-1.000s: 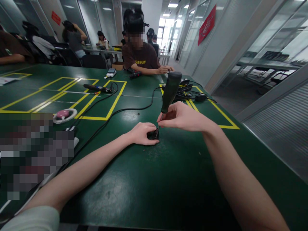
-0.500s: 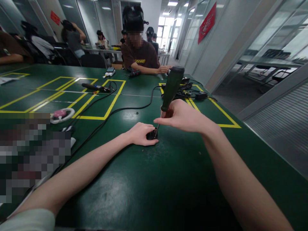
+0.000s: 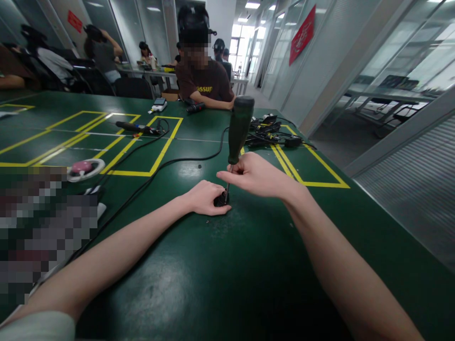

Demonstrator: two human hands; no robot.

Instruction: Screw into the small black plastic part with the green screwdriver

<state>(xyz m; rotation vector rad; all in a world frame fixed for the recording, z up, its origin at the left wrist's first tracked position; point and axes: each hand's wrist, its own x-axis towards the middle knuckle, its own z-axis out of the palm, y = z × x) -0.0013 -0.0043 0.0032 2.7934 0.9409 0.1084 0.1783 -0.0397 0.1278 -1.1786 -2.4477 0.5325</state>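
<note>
My left hand point(image 3: 208, 198) is closed around a small black part point(image 3: 221, 199) on the green table, thumb in front and fingers behind. What kind of part it is I cannot make out. In my right hand point(image 3: 254, 175) is a screwdriver point(image 3: 241, 128) with a thick dark green handle, pinched by its metal shaft just under the handle. The screwdriver stands nearly upright, its tip down at the black part; the exact contact is too small to see. A tiny bit, perhaps a screw point(image 3: 208, 221), lies in front of my left hand.
Black cables and adapters point(image 3: 266, 132) lie in a heap at the back right. A black cord point(image 3: 177, 161) crosses the table on the left. Beyond it lie a pen-shaped tool point(image 3: 137, 128) and a white ring with a pink piece point(image 3: 82, 168). A person point(image 3: 206, 80) sits opposite.
The screwdriver has swung from leaning right to nearly upright, and my right hand has moved left with it. My left hand keeps its hold on the black part.
</note>
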